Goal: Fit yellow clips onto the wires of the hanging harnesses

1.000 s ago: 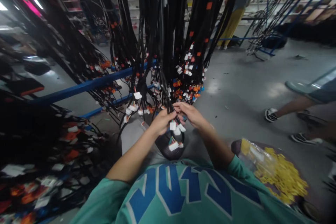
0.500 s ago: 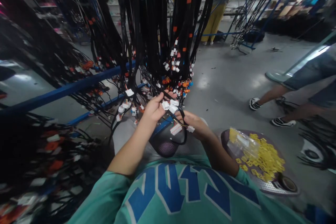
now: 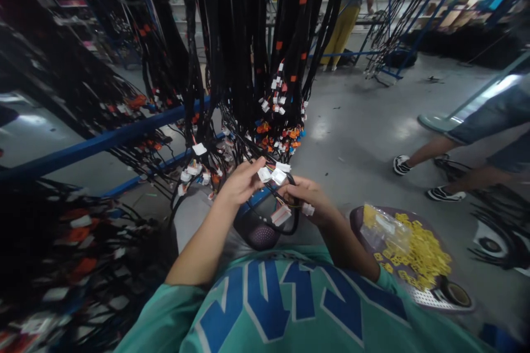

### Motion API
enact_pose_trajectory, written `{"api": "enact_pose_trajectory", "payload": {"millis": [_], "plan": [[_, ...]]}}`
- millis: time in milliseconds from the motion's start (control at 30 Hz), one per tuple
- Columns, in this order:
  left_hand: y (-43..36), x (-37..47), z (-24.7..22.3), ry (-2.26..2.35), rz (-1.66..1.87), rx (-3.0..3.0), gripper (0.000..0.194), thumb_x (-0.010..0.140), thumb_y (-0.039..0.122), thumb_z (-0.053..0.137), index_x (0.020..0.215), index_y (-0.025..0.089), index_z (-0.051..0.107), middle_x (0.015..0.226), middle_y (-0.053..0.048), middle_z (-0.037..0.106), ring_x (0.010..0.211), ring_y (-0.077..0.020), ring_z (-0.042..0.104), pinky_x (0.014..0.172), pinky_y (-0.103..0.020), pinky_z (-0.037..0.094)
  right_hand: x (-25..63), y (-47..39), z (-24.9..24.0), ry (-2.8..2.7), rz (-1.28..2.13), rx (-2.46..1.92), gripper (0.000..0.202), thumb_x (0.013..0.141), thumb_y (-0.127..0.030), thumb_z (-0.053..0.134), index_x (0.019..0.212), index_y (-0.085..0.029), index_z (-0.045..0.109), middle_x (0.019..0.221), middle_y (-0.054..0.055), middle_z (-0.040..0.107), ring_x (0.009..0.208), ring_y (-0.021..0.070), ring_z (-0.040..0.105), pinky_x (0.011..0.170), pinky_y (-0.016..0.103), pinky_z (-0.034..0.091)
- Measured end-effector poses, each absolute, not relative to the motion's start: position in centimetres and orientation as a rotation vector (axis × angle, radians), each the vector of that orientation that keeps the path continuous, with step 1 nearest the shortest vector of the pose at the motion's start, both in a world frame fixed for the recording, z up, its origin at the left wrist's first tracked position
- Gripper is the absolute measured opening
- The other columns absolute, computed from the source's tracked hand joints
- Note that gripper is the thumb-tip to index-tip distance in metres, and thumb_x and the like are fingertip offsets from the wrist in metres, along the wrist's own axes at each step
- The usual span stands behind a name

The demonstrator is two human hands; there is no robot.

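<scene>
A black wire harness (image 3: 295,219) with several white connectors (image 3: 278,176) is held in front of my lap. My left hand (image 3: 243,181) grips its wires from the left, thumb close to the upper white connectors. From the right, my right hand (image 3: 308,194) closes round the looped black cable. A larger white connector (image 3: 281,214) hangs on thin wires below and between the hands. Just beyond them hang thick bundles of black harnesses (image 3: 244,38), their ends crowded with white, orange and blue connectors (image 3: 290,135).
A purple basket (image 3: 358,220) at my right holds yellow plastic pieces (image 3: 426,253), a clear bag and a tape roll (image 3: 457,293). A blue rail (image 3: 95,146) crosses on the left above more harnesses. A person's legs (image 3: 430,149) are at right; another person (image 3: 345,16) stands farther back.
The harness and its connectors have shifted slightly right and down. My left hand has drawn a little to the left, its fingers now less spread; my right hand still holds the cable.
</scene>
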State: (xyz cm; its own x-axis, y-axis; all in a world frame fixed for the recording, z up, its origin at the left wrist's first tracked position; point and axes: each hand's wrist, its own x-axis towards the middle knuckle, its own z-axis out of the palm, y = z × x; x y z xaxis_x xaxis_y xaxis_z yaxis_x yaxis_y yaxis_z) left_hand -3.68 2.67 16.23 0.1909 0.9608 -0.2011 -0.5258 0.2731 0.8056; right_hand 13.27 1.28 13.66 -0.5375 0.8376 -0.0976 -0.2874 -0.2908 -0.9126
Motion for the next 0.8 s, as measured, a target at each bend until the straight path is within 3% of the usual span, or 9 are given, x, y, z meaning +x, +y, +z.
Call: {"api": "enact_pose_trajectory", "payload": {"millis": [233, 400, 467, 567, 667, 800], "plan": [[2.8, -4.2, 14.9, 0.880, 0.893, 1.001, 0.035, 0.067, 0.043, 0.073, 0.054, 0.011, 0.062, 0.044, -0.004, 0.058, 0.037, -0.0125, 0.055, 0.038, -0.020, 0.043, 14.5, 1.2, 11.6, -1.191, 1.826, -0.834, 0.031, 0.064, -0.043, 0.073, 0.070, -0.015, 0.062, 0.064, 0.001, 0.063, 0.051, 0.0094, 0.051, 0.051, 0.023, 0.039], [2.8, -3.6, 14.9, 0.851, 0.804, 1.146, 0.035, 0.057, 0.043, 0.079, 0.053, 0.011, 0.063, 0.046, -0.004, 0.060, 0.040, -0.0119, 0.056, 0.040, -0.019, 0.044, 16.2, 0.1, 7.7, -1.191, 1.612, -0.919, 0.034, 0.068, -0.046, 0.069, 0.086, -0.017, 0.068, 0.082, 0.003, 0.068, 0.077, 0.0153, 0.060, 0.072, 0.028, 0.044], [2.8, -3.4, 15.1, 0.834, 0.794, 1.155, 0.032, 0.059, 0.040, 0.078, 0.059, 0.011, 0.066, 0.047, -0.004, 0.061, 0.042, -0.0127, 0.057, 0.043, -0.019, 0.045, 17.7, -0.7, 5.1, -1.130, 1.462, -1.067, 0.036, 0.071, -0.047, 0.065, 0.094, -0.019, 0.067, 0.095, 0.004, 0.067, 0.086, 0.0172, 0.060, 0.077, 0.030, 0.045], [2.8, -3.4, 15.2, 0.813, 0.785, 1.116, 0.032, 0.059, 0.037, 0.079, 0.075, 0.011, 0.071, 0.048, -0.004, 0.063, 0.041, -0.0144, 0.058, 0.046, -0.022, 0.048, 21.7, -2.3, -0.1, -1.099, 1.141, -1.496, 0.040, 0.079, -0.048, 0.052, 0.099, -0.016, 0.065, 0.092, 0.007, 0.068, 0.082, 0.0183, 0.062, 0.073, 0.031, 0.048], [2.9, -3.5, 15.2, 0.719, 0.803, 1.103, 0.031, 0.057, 0.038, 0.081, 0.078, 0.016, 0.074, 0.046, -0.003, 0.062, 0.039, -0.0150, 0.057, 0.047, -0.026, 0.050, 27.1, -5.0, -5.0, -1.087, 0.801, -1.904, 0.033, 0.081, -0.037, 0.044, 0.091, -0.013, 0.065, 0.083, 0.009, 0.067, 0.077, 0.0203, 0.061, 0.073, 0.034, 0.048], [3.1, -3.2, 15.2, 0.636, 0.838, 1.157, 0.024, 0.061, 0.039, 0.078, 0.080, 0.024, 0.076, 0.047, -0.001, 0.063, 0.038, -0.0126, 0.055, 0.047, -0.026, 0.050, 33.2, -7.8, -8.6, -1.038, 0.573, -2.189, 0.034, 0.082, -0.018, 0.035, 0.096, -0.009, 0.065, 0.098, 0.016, 0.067, 0.096, 0.0245, 0.058, 0.089, 0.039, 0.043]]}}
